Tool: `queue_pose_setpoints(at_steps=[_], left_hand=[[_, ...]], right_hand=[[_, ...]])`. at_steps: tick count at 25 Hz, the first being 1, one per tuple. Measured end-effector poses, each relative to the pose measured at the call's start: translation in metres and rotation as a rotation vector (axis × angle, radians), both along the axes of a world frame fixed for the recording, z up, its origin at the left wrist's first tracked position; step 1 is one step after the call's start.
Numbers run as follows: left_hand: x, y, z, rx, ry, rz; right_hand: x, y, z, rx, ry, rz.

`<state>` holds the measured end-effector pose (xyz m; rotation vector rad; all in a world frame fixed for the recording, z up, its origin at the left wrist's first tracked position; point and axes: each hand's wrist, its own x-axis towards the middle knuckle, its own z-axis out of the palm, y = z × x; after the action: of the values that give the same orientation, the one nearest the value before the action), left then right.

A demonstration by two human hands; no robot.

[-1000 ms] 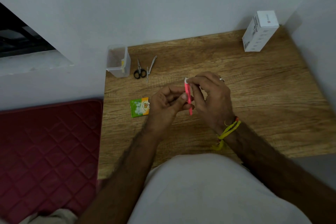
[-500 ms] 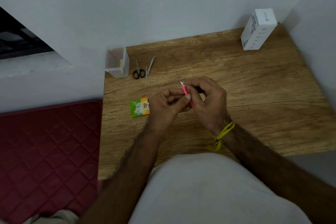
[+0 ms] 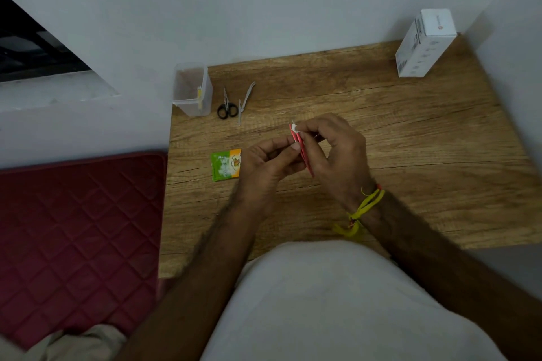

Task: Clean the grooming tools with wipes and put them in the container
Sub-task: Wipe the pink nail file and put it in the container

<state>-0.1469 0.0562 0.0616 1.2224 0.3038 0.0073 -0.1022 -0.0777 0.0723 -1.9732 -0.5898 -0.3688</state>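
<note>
Left hand [image 3: 264, 161] pinches red tweezers [image 3: 299, 145] mid-worktop [image 3: 410, 141]; right hand [image 3: 334, 149] pinches white wipe [image 3: 294, 127] on tip. Container [image 3: 192, 89] at far-left edge, scissors [image 3: 226, 104], clippers [image 3: 245, 101] beside; right half open

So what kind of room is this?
Probably a bedroom or small room at home: a wooden table pushed into a plain wall corner, with a quilted maroon mattress right beside it.
</note>
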Motion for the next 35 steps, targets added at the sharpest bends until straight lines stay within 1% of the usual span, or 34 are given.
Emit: queue_pose_setpoints(at_steps=[6,14,17,26,29,32,35], left_hand=[[-0.0003,0.0037,-0.0022,-0.004,-0.032,-0.024],[0.0015,0.0048,-0.0037,0.041,-0.055,-0.049],[0.0011,0.0043,-0.0020,0.038,-0.052,-0.048],[0.0027,0.0041,0.0008,0.006,-0.082,-0.066],[0.0039,0.0033,0.0029,0.004,-0.086,-0.053],[0.0038,0.0019,0.0023,-0.004,-0.078,-0.024],[0.0018,0.0033,-0.0008,-0.006,-0.073,-0.007]], right_hand=[[0.0014,-0.0021,-0.0033,-0.069,-0.076,0.030],[0.0003,-0.0026,-0.0026,-0.026,-0.080,-0.008],[0.0007,-0.0034,-0.0029,-0.020,-0.115,0.012],[0.0007,-0.0059,-0.0027,-0.013,-0.101,0.003],[0.0021,-0.0061,-0.0036,-0.037,-0.133,0.028],[0.0014,-0.0058,-0.0053,-0.031,-0.122,0.007],[-0.0005,-0.0070,-0.0075,-0.086,-0.137,0.041]])
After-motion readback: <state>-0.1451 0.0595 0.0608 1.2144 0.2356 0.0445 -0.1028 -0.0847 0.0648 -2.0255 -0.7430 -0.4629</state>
